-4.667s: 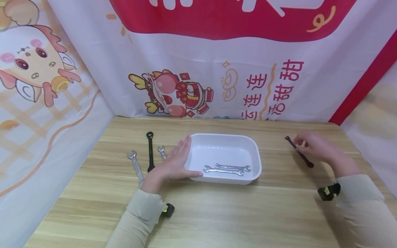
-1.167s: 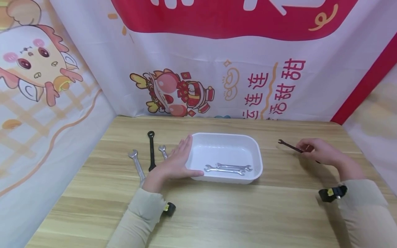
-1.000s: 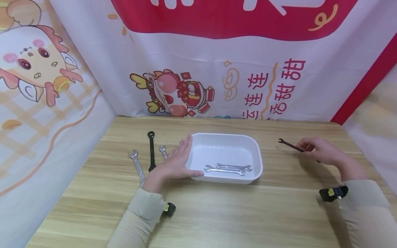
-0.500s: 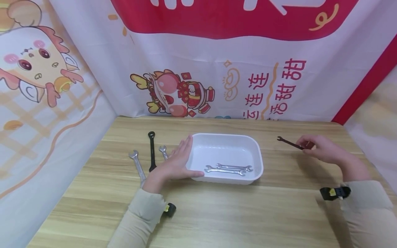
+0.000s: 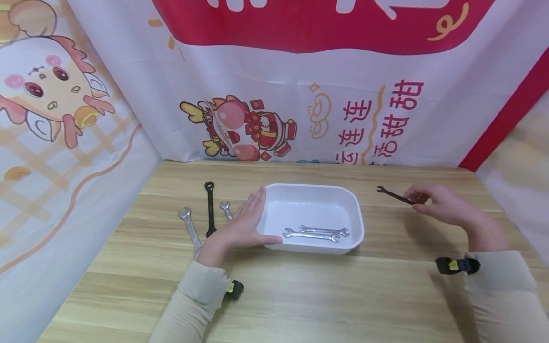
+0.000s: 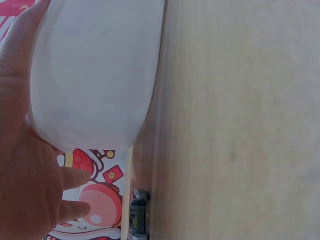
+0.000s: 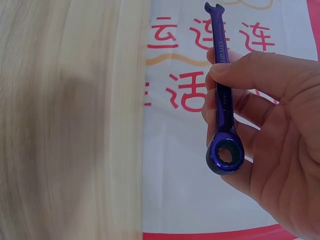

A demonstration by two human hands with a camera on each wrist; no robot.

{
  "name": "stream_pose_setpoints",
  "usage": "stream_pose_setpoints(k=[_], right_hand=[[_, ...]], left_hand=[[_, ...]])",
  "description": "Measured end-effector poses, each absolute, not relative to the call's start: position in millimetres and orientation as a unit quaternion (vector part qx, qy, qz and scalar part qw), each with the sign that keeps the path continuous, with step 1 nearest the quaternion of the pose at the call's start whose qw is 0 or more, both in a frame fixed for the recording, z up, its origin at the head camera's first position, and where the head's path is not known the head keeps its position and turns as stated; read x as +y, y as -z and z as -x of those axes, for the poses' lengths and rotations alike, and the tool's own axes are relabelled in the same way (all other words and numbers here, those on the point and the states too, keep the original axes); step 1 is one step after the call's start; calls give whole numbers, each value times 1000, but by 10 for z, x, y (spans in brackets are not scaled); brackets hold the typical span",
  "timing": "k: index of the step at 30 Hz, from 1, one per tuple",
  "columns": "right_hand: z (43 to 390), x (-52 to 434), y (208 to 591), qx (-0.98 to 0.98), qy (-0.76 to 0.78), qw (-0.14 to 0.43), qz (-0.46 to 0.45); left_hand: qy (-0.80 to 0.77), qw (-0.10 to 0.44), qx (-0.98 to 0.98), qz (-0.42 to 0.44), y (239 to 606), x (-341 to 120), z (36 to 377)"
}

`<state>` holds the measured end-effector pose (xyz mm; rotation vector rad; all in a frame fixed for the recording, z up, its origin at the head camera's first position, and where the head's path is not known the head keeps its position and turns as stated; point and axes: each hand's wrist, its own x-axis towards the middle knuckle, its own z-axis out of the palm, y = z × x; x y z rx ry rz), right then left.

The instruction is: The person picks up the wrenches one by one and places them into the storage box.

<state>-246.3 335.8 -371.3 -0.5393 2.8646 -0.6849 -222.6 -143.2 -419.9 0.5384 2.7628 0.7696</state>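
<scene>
My right hand [image 5: 442, 206] pinches a dark ratcheting combination wrench [image 5: 395, 196] between thumb and fingers, above the table's right side. In the right wrist view the wrench [image 7: 225, 117] looks purple-blue, its open end pointing away and its ring end near the palm. My left hand [image 5: 240, 229] rests against the left end of a white tray [image 5: 317, 249], fingers straight and thumb along the front rim. Only the outside of the tray [image 6: 97, 70] shows in the left wrist view. Two silver open-end wrenches, a nearer one [image 5: 309, 235] and a farther one [image 5: 324, 231], lie inside it.
Left of the tray lie a black wrench [image 5: 210, 209], a large silver wrench [image 5: 190, 227] and a small silver one [image 5: 226, 209], the last two partly hidden by my left hand and arm. A printed cloth [image 5: 300, 105] hangs behind the wooden table [image 5: 326, 300].
My right hand has picked the dark wrench up from the table, turned it flatter and, in the last half second, shifted it slightly left. The left hand and tray stay put.
</scene>
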Motion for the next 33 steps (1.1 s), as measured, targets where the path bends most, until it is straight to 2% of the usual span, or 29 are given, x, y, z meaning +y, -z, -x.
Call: stream_pose_setpoints(k=[33], right_hand=[[2416,2838,3580,937,259,58,227]], left_hand=[[-265,129,940,-172,4167,-1425,2222]])
